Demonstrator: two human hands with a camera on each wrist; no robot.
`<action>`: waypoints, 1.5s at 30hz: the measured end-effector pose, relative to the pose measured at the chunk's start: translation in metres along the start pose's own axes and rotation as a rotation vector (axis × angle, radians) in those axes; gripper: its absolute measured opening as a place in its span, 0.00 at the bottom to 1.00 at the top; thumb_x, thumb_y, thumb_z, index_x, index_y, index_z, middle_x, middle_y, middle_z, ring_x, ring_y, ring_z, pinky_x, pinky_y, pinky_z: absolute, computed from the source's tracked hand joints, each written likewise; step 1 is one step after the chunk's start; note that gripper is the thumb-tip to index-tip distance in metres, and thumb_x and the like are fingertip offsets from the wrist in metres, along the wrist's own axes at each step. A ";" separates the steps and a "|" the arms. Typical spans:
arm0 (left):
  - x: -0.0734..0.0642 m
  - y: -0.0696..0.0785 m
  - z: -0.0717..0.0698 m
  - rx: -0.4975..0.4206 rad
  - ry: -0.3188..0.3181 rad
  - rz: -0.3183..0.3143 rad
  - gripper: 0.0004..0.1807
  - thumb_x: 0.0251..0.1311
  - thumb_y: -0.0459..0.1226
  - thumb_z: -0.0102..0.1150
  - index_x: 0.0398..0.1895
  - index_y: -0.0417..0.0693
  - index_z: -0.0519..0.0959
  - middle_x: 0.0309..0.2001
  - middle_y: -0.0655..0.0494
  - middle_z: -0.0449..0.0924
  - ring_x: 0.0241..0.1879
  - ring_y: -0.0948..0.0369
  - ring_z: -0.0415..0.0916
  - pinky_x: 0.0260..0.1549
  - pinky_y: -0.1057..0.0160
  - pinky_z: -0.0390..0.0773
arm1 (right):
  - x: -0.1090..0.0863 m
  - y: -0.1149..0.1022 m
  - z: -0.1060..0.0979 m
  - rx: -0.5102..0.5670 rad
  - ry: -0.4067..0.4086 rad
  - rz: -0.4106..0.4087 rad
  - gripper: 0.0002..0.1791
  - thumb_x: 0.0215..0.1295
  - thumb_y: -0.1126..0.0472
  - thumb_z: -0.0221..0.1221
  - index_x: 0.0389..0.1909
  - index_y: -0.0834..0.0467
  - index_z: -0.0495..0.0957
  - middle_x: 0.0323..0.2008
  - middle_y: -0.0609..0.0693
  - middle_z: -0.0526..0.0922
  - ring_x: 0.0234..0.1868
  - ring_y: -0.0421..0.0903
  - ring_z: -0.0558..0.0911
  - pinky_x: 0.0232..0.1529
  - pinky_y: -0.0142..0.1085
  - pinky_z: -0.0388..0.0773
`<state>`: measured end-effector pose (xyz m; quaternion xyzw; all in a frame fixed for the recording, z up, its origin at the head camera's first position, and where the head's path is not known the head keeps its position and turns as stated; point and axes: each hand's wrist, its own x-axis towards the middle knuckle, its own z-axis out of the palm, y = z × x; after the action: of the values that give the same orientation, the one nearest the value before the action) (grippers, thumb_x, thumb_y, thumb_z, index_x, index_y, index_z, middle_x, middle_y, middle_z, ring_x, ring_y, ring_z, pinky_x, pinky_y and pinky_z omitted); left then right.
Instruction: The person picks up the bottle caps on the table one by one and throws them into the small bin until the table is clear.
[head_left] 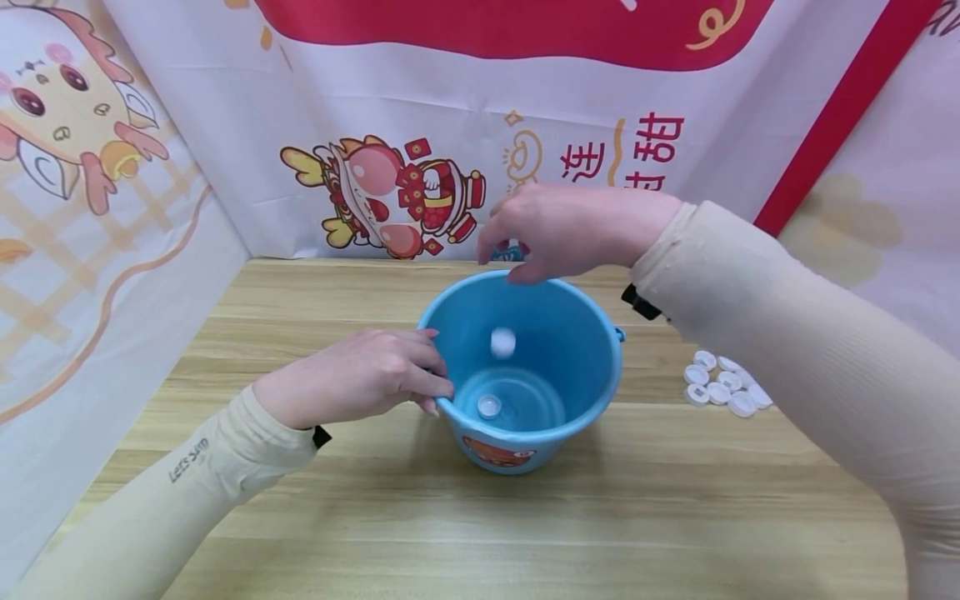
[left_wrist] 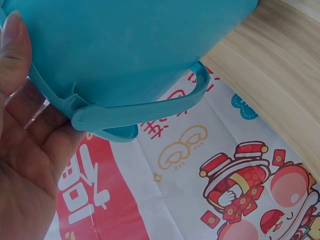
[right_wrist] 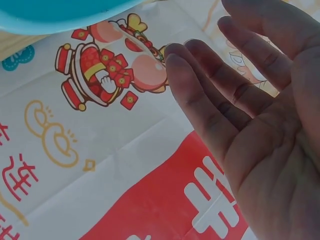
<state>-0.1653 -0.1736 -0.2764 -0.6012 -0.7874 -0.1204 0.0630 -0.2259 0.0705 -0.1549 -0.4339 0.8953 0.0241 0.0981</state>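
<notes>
A blue bucket [head_left: 576, 367] stands upright on the wooden table. My left hand [head_left: 375, 371] grips its rim on the left side; the left wrist view shows the thumb on one side of the rim and the fingers on the other, beside the handle [left_wrist: 145, 111]. Above the bucket's far rim is my right hand [head_left: 558, 229], fingers relaxed and holding nothing. Below it, a blurred white cap [head_left: 502, 342] appears in mid-air inside the bucket. Another white bottle cap [head_left: 489, 406] lies on the bucket's bottom.
Several white caps [head_left: 718, 392] lie in a loose group on the table [head_left: 315, 517], right of the bucket and beside the right forearm. Behind the table hangs a printed cloth [head_left: 465, 92] with red and cartoon patterns. Another printed cloth [head_left: 150, 275] borders the left side.
</notes>
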 end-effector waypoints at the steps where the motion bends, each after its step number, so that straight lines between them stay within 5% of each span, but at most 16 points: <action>1: 0.000 0.000 0.000 -0.001 -0.001 -0.001 0.18 0.52 0.43 0.73 0.48 0.54 0.88 0.40 0.59 0.85 0.45 0.60 0.79 0.58 0.44 0.72 | -0.001 0.000 0.000 0.002 0.001 0.004 0.25 0.58 0.55 0.71 0.58 0.48 0.80 0.51 0.48 0.81 0.46 0.46 0.80 0.45 0.40 0.83; 17: 0.001 -0.001 0.001 -0.006 0.013 0.011 0.17 0.51 0.42 0.74 0.46 0.52 0.88 0.39 0.58 0.85 0.44 0.60 0.79 0.59 0.45 0.72 | -0.027 0.018 -0.009 -0.022 0.081 0.063 0.23 0.59 0.55 0.71 0.56 0.50 0.81 0.50 0.49 0.83 0.46 0.48 0.82 0.46 0.43 0.84; 26: 0.000 -0.001 0.001 -0.014 0.011 0.000 0.17 0.50 0.41 0.74 0.46 0.51 0.88 0.39 0.58 0.85 0.43 0.61 0.79 0.59 0.46 0.72 | -0.063 0.055 0.003 0.015 0.109 0.165 0.21 0.61 0.58 0.70 0.55 0.53 0.82 0.46 0.52 0.84 0.45 0.49 0.82 0.47 0.46 0.83; 34: -0.001 -0.002 0.004 -0.019 0.029 0.002 0.17 0.50 0.42 0.74 0.46 0.52 0.88 0.38 0.59 0.85 0.42 0.61 0.79 0.59 0.46 0.72 | -0.109 0.120 0.052 0.155 0.120 0.284 0.19 0.60 0.61 0.70 0.54 0.53 0.83 0.43 0.49 0.84 0.41 0.47 0.83 0.41 0.42 0.84; 41: 0.000 -0.003 0.005 -0.027 0.037 0.013 0.17 0.50 0.41 0.74 0.45 0.51 0.88 0.38 0.59 0.85 0.42 0.61 0.79 0.59 0.46 0.72 | -0.157 0.173 0.118 0.249 0.074 0.445 0.19 0.61 0.60 0.69 0.55 0.52 0.82 0.40 0.46 0.83 0.37 0.44 0.81 0.35 0.34 0.82; 45: 0.000 -0.003 0.004 -0.021 0.042 0.020 0.17 0.49 0.41 0.74 0.45 0.51 0.88 0.37 0.58 0.84 0.42 0.61 0.80 0.58 0.46 0.73 | -0.180 0.195 0.159 0.284 0.064 0.445 0.18 0.62 0.61 0.68 0.53 0.56 0.82 0.39 0.47 0.83 0.37 0.43 0.82 0.36 0.35 0.82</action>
<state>-0.1679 -0.1730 -0.2806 -0.6071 -0.7786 -0.1406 0.0744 -0.2452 0.3517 -0.2831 -0.2088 0.9657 -0.0945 0.1219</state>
